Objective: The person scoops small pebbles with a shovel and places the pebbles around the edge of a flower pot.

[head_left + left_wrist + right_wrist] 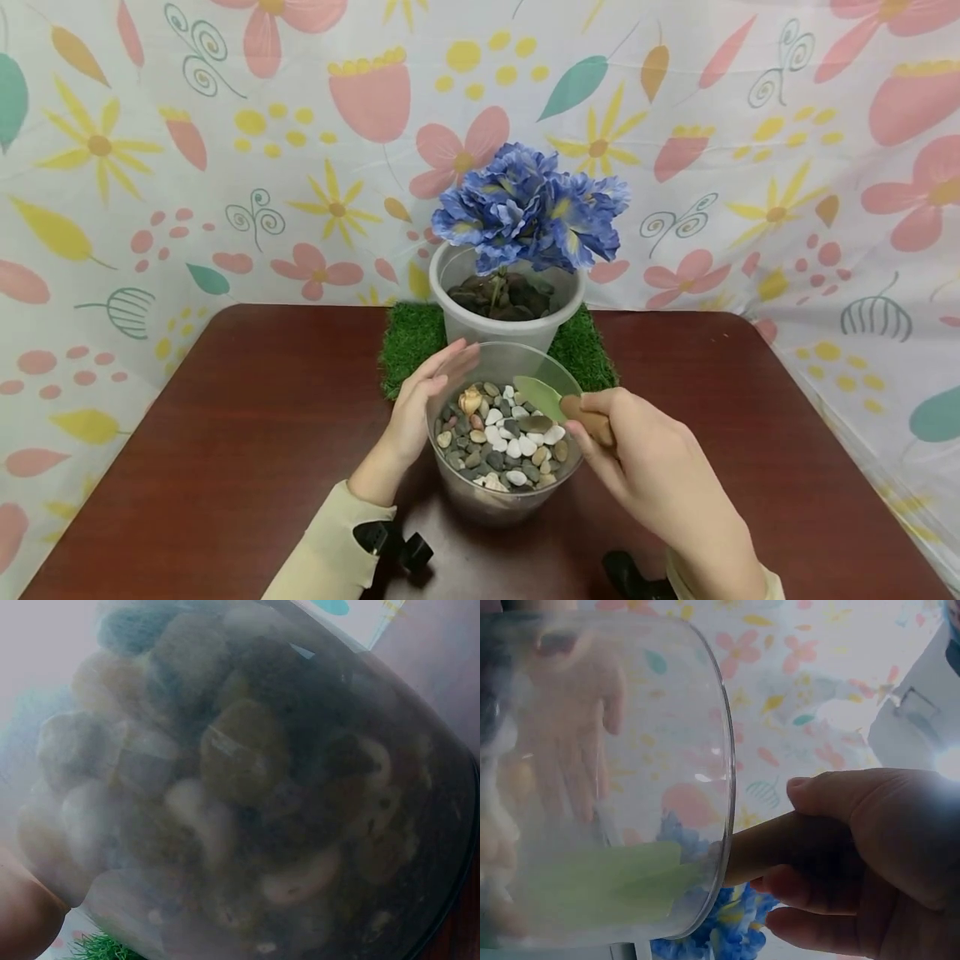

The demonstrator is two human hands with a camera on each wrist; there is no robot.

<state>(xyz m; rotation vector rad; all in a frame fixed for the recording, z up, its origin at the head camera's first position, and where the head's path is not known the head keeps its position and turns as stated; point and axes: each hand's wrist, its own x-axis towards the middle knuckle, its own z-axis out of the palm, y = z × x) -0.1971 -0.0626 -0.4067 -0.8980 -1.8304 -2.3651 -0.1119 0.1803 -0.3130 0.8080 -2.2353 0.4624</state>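
Observation:
A clear plastic bucket [491,506] filled with grey, brown and white pebbles [496,458] stands on the table in front of me. Near its left rim lies a spiral seashell [470,399] among the stones. My left hand [412,408] rests with straight fingers along the bucket's left side. With my right hand [663,467] I grip the wooden handle [776,844] of a small green trowel [538,397]. Its blade is inside the bucket, near the back right rim, over the pebbles. Through the bucket's wall, the right wrist view also shows the green blade. Pebbles fill the left wrist view.
Behind the bucket, a white pot [495,331] with dark stones holds blue artificial flowers [528,208]. It stands on a green turf mat [412,343]. The dark red table [262,467] ends at a floral cloth backdrop [300,167].

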